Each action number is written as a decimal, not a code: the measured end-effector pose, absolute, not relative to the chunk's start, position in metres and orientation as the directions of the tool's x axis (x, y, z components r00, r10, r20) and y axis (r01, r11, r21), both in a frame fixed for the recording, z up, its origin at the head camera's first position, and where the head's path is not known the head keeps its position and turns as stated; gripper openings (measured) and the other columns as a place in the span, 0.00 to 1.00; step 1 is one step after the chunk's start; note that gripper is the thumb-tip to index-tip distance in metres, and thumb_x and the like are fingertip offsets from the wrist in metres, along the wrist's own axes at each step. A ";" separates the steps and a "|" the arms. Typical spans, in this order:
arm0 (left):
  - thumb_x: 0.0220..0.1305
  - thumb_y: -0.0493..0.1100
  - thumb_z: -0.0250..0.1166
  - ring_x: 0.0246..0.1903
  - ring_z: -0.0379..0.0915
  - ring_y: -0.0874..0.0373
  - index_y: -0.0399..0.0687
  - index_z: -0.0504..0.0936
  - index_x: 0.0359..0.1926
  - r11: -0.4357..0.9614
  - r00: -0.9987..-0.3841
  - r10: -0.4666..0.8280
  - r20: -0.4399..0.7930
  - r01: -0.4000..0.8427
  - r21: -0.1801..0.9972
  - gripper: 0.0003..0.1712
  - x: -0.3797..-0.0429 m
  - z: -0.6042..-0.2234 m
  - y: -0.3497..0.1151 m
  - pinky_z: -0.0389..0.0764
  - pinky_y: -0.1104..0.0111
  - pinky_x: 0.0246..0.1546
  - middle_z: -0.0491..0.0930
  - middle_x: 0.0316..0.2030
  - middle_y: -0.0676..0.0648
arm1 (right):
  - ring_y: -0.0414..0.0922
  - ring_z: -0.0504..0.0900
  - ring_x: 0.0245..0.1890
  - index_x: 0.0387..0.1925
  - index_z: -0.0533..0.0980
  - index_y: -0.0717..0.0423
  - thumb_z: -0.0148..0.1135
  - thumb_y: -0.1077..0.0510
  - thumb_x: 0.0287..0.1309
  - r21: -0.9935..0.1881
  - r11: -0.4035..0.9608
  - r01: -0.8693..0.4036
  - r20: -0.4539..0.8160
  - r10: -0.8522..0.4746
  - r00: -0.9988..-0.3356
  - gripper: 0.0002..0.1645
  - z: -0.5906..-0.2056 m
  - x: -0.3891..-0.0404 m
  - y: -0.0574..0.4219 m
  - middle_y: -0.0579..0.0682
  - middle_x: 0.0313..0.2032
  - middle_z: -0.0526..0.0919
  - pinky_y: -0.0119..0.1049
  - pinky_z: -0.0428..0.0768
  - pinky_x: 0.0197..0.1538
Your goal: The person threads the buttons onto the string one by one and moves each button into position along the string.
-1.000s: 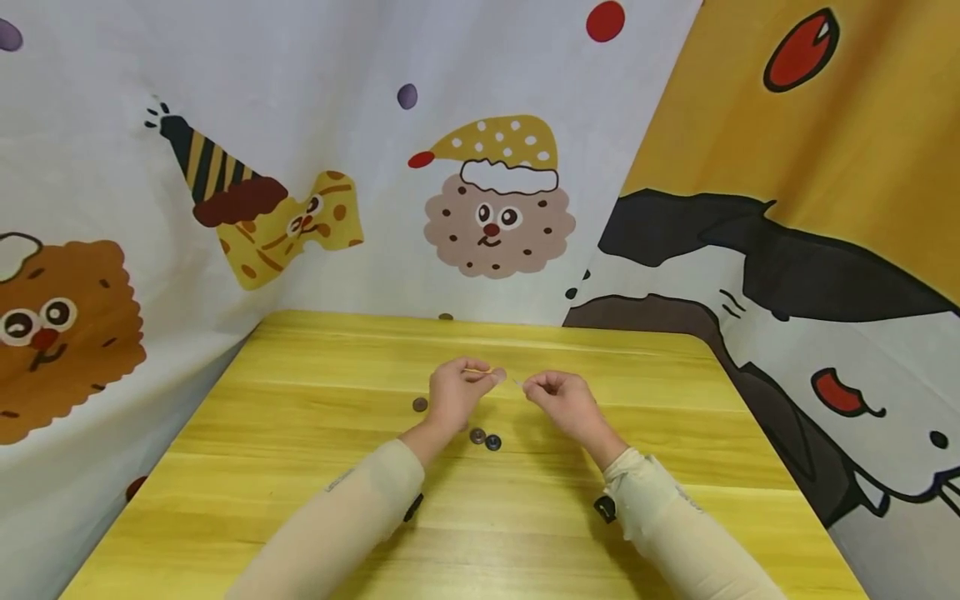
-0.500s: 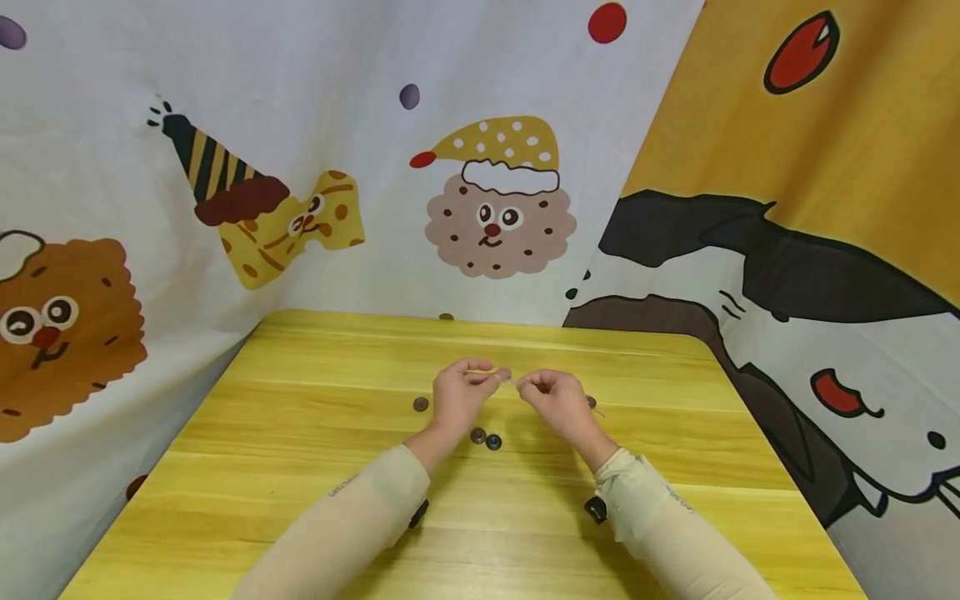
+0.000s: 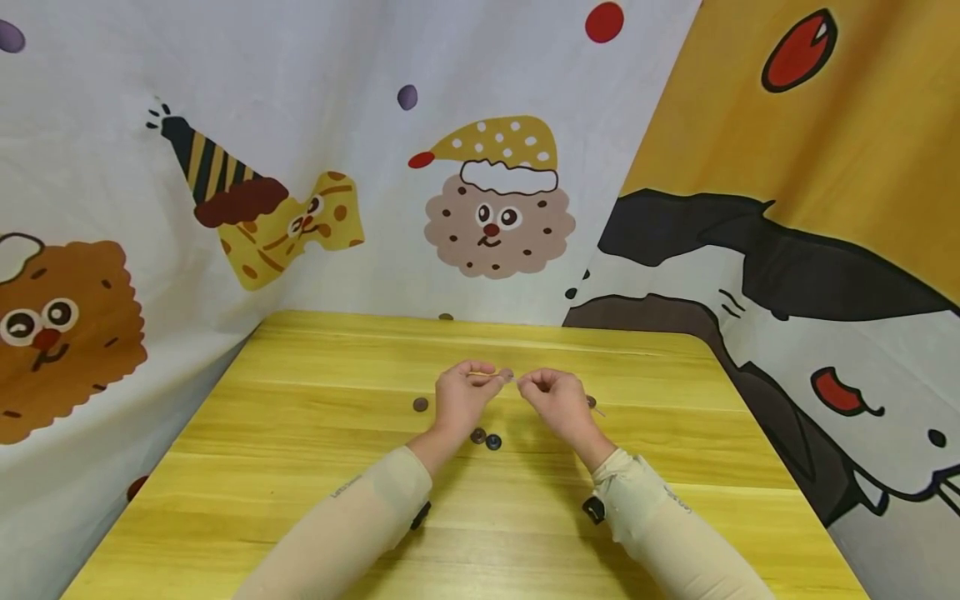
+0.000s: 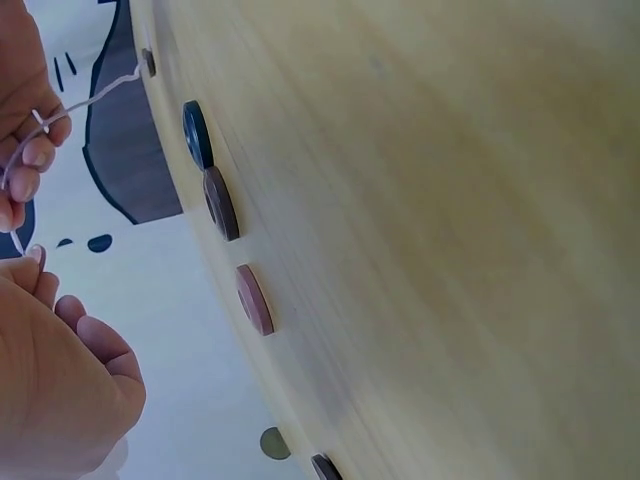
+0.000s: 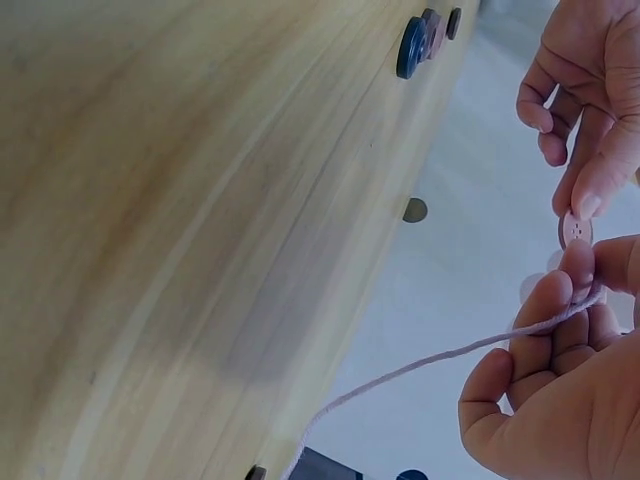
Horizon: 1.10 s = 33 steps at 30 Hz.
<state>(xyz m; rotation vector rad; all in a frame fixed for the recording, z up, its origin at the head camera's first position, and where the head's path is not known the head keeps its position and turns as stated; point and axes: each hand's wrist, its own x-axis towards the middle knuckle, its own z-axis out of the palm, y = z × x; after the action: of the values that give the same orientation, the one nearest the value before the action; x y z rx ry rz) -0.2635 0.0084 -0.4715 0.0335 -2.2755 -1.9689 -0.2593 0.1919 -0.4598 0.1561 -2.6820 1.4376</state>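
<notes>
Thumb and fingertips of my left hand [image 3: 461,400] pinch a pinkish button [image 5: 576,230], holding it up by its edge above the table. Small holes show in its face in the right wrist view. My right hand [image 3: 557,402] pinches a thin pale-purple cord [image 5: 430,358] near one end, with its fingertips right beside the button. From these fingers the cord trails back and down towards the table. The cord's tip at the button is mostly hidden by the fingertips.
On the wooden table [image 3: 315,500] lie a dark blue button [image 3: 493,442] touching a brown button [image 3: 477,436], a pink button [image 4: 255,300], another brown button [image 3: 421,404] at the left, and one more button [image 3: 591,402] behind the right wrist. A printed curtain [image 3: 360,283] hangs behind the table.
My right hand has moved slightly left, bringing the cord end up to the button in my left hand. The button behind the right wrist has come into view.
</notes>
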 end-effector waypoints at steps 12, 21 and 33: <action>0.65 0.46 0.79 0.38 0.91 0.57 0.49 0.89 0.41 0.161 -0.990 -0.094 0.104 0.088 0.983 0.09 -0.263 -0.473 0.011 0.85 0.70 0.28 0.93 0.37 0.47 | 0.43 0.79 0.30 0.43 0.89 0.55 0.65 0.50 0.72 -0.824 0.551 -0.131 0.136 -0.032 -0.990 0.14 -0.462 -0.259 0.190 0.51 0.35 0.90 0.33 0.78 0.34; 0.66 0.46 0.78 0.37 0.91 0.58 0.51 0.89 0.40 0.181 -0.989 -0.099 0.110 0.091 0.979 0.07 -0.262 -0.474 0.013 0.86 0.69 0.30 0.93 0.35 0.49 | 0.43 0.78 0.29 0.42 0.89 0.55 0.66 0.51 0.71 -0.824 0.549 -0.139 0.150 -0.024 -0.988 0.13 -0.463 -0.260 0.189 0.50 0.34 0.89 0.32 0.77 0.33; 0.66 0.42 0.78 0.36 0.91 0.58 0.50 0.90 0.42 0.203 -0.985 -0.067 0.160 0.144 0.969 0.06 -0.259 -0.476 0.016 0.90 0.65 0.39 0.94 0.35 0.49 | 0.42 0.77 0.28 0.35 0.87 0.51 0.69 0.50 0.70 -0.793 0.585 -0.169 0.197 -0.016 -0.980 0.10 -0.466 -0.259 0.186 0.48 0.30 0.88 0.31 0.76 0.33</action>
<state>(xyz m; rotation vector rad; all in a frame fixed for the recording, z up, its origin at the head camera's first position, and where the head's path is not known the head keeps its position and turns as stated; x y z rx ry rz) -0.2588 0.0164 -0.4759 -0.0748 -2.3015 -1.8832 -0.2589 0.1863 -0.4663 0.1560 -2.6434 1.3493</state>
